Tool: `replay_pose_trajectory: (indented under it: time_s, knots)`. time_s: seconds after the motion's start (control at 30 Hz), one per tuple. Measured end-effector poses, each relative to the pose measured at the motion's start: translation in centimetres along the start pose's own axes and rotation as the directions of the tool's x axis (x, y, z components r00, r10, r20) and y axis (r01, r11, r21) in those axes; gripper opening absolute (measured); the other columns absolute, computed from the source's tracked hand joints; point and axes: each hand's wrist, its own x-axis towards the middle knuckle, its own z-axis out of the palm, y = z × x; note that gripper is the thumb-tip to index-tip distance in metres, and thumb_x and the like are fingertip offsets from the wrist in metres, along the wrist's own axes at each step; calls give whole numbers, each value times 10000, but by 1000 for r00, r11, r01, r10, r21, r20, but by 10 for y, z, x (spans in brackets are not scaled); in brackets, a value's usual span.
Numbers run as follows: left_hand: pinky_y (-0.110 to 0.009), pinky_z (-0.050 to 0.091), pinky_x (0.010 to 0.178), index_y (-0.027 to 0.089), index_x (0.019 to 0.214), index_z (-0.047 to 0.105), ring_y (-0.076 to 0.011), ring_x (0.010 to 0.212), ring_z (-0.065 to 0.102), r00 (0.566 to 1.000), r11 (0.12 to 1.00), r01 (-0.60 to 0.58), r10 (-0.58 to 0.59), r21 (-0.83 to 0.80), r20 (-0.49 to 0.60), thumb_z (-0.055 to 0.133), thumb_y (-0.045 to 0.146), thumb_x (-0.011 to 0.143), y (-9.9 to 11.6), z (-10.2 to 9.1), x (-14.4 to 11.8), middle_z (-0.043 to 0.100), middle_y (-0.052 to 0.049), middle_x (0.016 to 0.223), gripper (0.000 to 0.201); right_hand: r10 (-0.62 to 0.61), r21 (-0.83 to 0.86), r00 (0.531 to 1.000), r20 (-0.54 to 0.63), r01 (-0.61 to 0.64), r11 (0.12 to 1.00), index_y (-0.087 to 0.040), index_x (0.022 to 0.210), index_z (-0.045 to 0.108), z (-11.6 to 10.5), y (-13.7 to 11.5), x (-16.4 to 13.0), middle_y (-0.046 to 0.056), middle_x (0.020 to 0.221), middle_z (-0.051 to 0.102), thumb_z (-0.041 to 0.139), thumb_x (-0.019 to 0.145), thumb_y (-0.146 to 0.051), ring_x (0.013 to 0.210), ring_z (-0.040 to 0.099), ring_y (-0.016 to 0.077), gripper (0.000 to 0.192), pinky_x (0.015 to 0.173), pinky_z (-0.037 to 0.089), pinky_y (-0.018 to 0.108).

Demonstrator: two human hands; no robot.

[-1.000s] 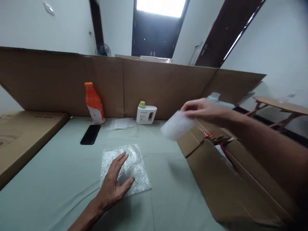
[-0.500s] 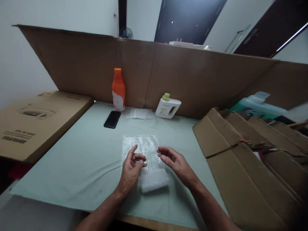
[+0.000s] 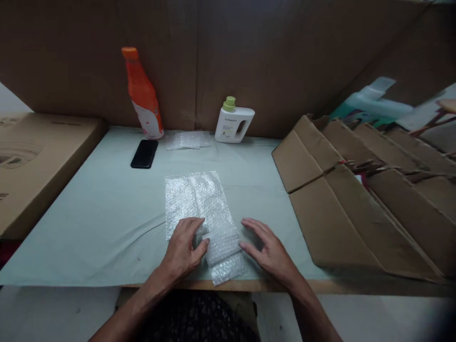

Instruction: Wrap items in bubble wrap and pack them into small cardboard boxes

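A clear sheet of bubble wrap (image 3: 194, 194) lies flat on the pale green cloth near the table's front. Over its lower right part rests a smaller folded piece of bubble wrap (image 3: 223, 244), its lower end close to the table edge. My left hand (image 3: 185, 244) is at the left side of the folded piece, thumb and fingers apart, with the thumb near or touching its edge. On the other side is my right hand (image 3: 265, 247), fingers spread, thumb tip close to the folded piece. Neither hand grips anything.
At the back stand an orange bottle (image 3: 144, 95) and a white jug with a green cap (image 3: 234, 123). A black phone (image 3: 144, 154) and more bubble wrap (image 3: 188, 139) lie before them. Cardboard boxes flank the table, one flat (image 3: 46, 156), others open-topped (image 3: 335, 213); a cardboard wall (image 3: 242, 52) rises behind.
The view has tilted down. The folded bubble wrap piece, blurred earlier, now lies across the larger sheet's lower right. My left hand has turned palm down; both hands stay beside the piece.
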Motion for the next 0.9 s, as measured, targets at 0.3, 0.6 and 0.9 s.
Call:
replay_pose_trajectory:
  time_s: [0.3, 0.6, 0.9]
  knots:
    - [-554, 409, 1100, 246, 1489, 423, -351, 1319, 495, 982, 981, -181, 176, 72, 66, 750, 378, 769, 22, 2, -4, 536, -148, 1435, 802, 42, 261, 994, 99, -66, 963, -213, 749, 603, 3, -50, 32, 9, 724, 636, 615, 880, -415, 679, 598, 177, 241, 648, 491, 301]
    - [-381, 535, 952, 186, 1316, 550, -240, 1077, 670, 922, 855, 278, -365, -439, -127, 634, 334, 839, 27, -9, 8, 689, -88, 1209, 506, -48, 577, 987, 156, -52, 815, -280, 1554, 341, 11, -40, 6, 159, 1549, 469, 715, 747, -709, 1394, 485, 358, 988, 1092, 454, 515]
    - [-407, 558, 861, 153, 1287, 598, -284, 994, 695, 947, 606, 299, -281, -737, 153, 699, 445, 767, -4, -23, -14, 735, -121, 1112, 604, 246, 451, 925, -291, -95, 888, -342, 982, 778, 4, -37, -6, 24, 960, 808, 726, 814, -479, 882, 767, 318, 223, 782, 649, 468]
